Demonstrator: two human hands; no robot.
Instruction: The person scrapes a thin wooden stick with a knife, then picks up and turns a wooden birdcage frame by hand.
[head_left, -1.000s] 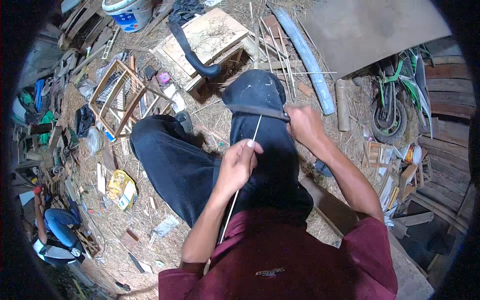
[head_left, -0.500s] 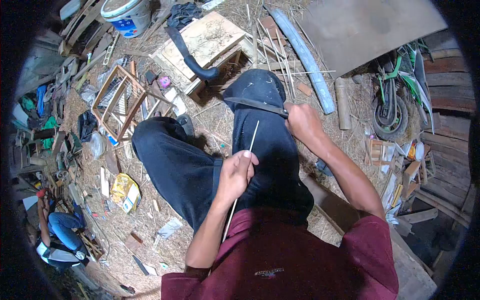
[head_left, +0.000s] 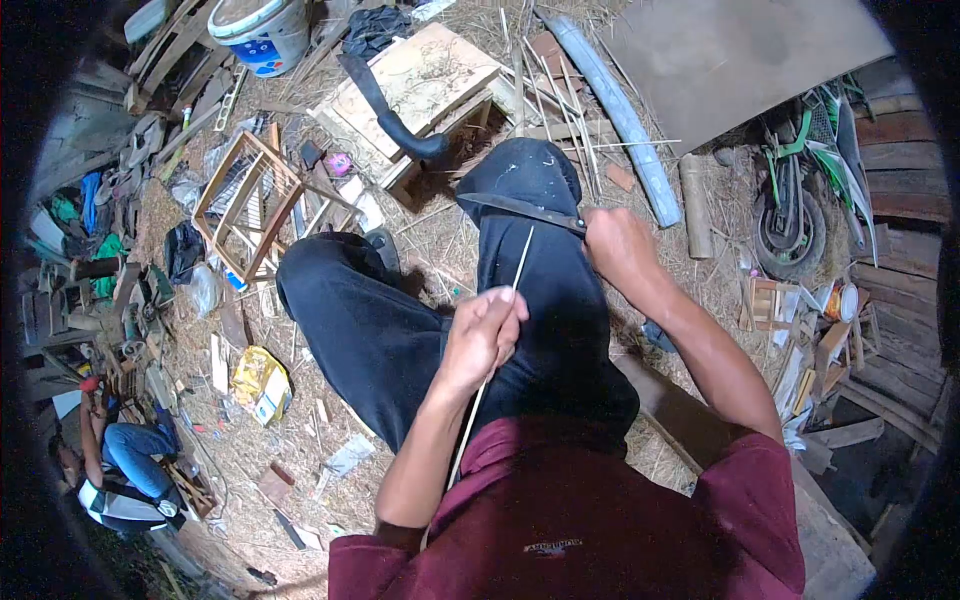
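Observation:
My left hand (head_left: 480, 338) is closed around a thin pale wooden stick (head_left: 524, 254), whose tip points up and away over my thigh. The stick's lower end runs back under my forearm toward my shirt. In my right hand (head_left: 617, 245) is the handle of a knife (head_left: 520, 208). Its dark blade lies across my right knee, pointing left, a little beyond the tip of the stick. Blade and stick look close together; whether they touch I cannot tell. Both hands are over my dark trousers (head_left: 365, 320).
A low wooden bench (head_left: 445, 75) ahead bears a machete (head_left: 385, 115). Left are a wooden frame (head_left: 248, 205), a yellow bag (head_left: 262, 385) and a seated person (head_left: 135, 460). A bamboo pole (head_left: 620, 120) and small motorbike (head_left: 790, 215) are on the right. Straw and scraps cover the ground.
The whole view has shifted slightly, with most things appearing a little further right. My left hand still grips the stick and my right hand the knife; the stick's tip is nearer the blade.

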